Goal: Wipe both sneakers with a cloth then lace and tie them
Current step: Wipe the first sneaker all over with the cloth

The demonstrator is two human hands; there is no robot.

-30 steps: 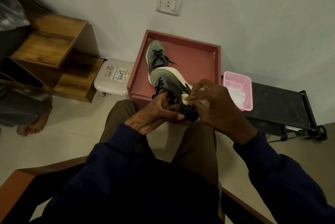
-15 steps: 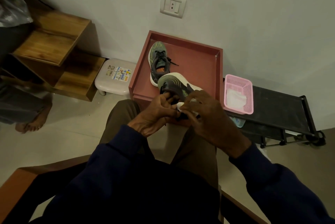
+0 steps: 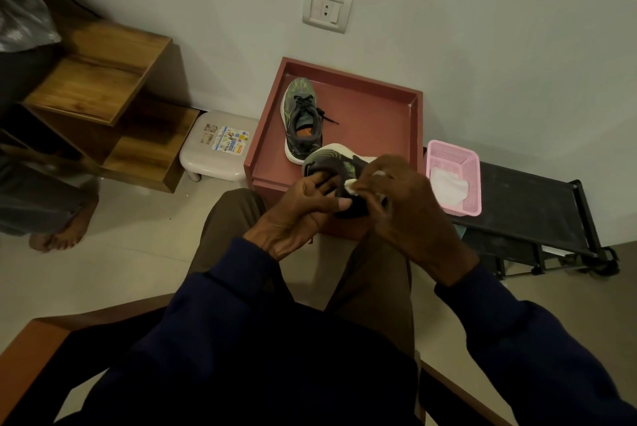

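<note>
Room: pale wall (image 3: 482, 29) is standing behind a red worktop (image 3: 375, 129) and pink basket (image 3: 471, 181).
Far sneaker (image 3: 300, 105): is lying on the worktop.
Near sneaker (image 3: 331, 160): is hanging over the worktop's front edge.
Left hand (image 3: 296, 215): fingers are gripping its collar.
Right hand (image 3: 403, 205): fingers are pinching a white cloth (image 3: 351, 185) against it.

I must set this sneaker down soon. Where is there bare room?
Bare: the tray right of the resting sneaker; the black rack right of the pink basket. Crowded: the tray's near edge, under the left hand, right hand, cloth and held sneaker.
</note>
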